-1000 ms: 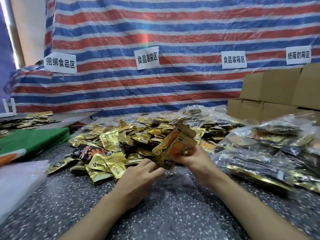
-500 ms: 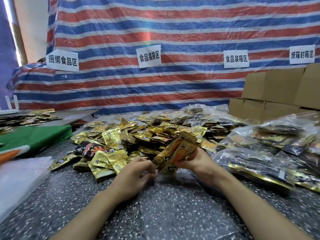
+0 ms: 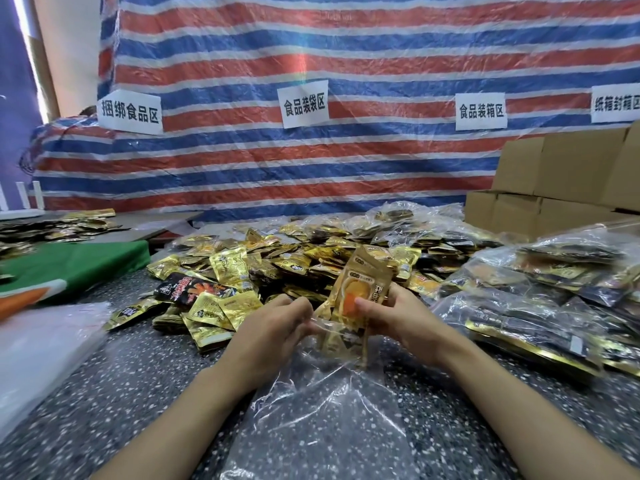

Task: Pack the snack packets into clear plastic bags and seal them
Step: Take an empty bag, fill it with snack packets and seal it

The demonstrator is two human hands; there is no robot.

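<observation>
The right hand [image 3: 405,317] gripped a stack of gold foil snack packets [image 3: 360,285], their lower ends inside the crinkled clear plastic bag [image 3: 322,410] just below it. The left hand [image 3: 277,327] pinched the bag's rim beside them, apparently to hold its mouth wide for loading.

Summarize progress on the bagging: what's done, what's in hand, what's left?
Done: several filled bags lie stacked on the right. In hand: the right hand holds a stack of packets, its lower end entering the clear bag, whose mouth the left hand pinches open. Left: seal this bag, then work through the large loose pile of packets behind the hands.
</observation>
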